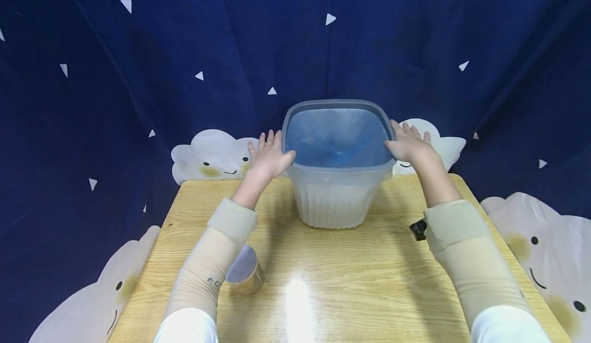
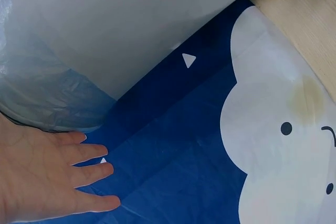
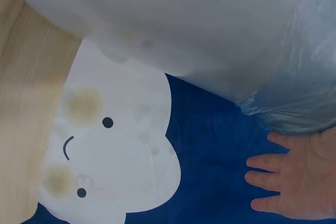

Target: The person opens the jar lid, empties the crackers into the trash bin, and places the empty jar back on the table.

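Note:
A translucent white plastic bin point(image 1: 333, 199) stands at the far middle of the wooden table point(image 1: 369, 281). A blue plastic bag liner point(image 1: 337, 138) sits inside it, folded over the grey rim. My left hand point(image 1: 269, 156) rests flat against the bin's left upper side with straight fingers point(image 2: 89, 174). My right hand point(image 1: 408, 144) lies flat against the right upper side, its fingers point(image 3: 268, 182) spread. In both wrist views the bin wall point(image 2: 131, 30) point(image 3: 173, 19) and the crinkled bag edge point(image 2: 47, 98) point(image 3: 299, 93) fill the top.
A small jar with a pale lid point(image 1: 244, 271) stands near my left forearm. A small black object point(image 1: 418, 229) peeks out beside my right sleeve. A dark blue cloth with white clouds point(image 1: 210, 156) hangs behind and around the table.

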Demonstrator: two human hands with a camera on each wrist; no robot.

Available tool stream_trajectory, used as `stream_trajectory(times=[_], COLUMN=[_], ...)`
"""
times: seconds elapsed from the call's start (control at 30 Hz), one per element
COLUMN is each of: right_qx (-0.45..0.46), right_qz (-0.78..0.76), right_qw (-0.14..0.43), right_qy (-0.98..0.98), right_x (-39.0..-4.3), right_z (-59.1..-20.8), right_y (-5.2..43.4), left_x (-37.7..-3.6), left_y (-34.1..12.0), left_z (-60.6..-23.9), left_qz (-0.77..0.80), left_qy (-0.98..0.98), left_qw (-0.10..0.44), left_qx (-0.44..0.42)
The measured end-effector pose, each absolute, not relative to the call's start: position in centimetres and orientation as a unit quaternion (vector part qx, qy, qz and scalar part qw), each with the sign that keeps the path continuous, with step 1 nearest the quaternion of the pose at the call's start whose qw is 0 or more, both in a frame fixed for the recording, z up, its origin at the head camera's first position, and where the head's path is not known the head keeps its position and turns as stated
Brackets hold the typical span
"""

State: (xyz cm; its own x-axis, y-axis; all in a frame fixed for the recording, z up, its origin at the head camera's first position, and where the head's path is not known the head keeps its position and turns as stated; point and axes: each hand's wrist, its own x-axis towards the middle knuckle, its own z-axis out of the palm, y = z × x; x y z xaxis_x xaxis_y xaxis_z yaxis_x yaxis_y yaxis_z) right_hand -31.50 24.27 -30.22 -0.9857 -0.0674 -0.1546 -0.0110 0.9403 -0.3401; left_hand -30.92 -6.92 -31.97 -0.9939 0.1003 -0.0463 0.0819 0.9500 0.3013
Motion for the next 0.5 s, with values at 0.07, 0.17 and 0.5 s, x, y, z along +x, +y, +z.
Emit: stream_trajectory(times=[0.07, 0.17, 0.5], right_qx=[-0.023, -0.025, -0.026], right_qz=[-0.166, -0.158, -0.144], right_qw=[0.082, 0.081, 0.091], right_qy=[0.983, 0.984, 0.985], right_x=[-31.64, -31.83, -32.30], right_z=[-30.17, -30.08, -29.86], right_y=[24.23, 24.16, 23.86], left_x=[-30.98, -31.02, -31.13], left_y=[-6.97, -7.04, -7.24], left_z=[-31.99, -32.02, -32.04], left_qz=[0.148, 0.144, 0.149], left_qy=[0.987, 0.988, 0.988], left_qw=[0.030, 0.028, 0.020], left_qx=[0.046, 0.044, 0.038])
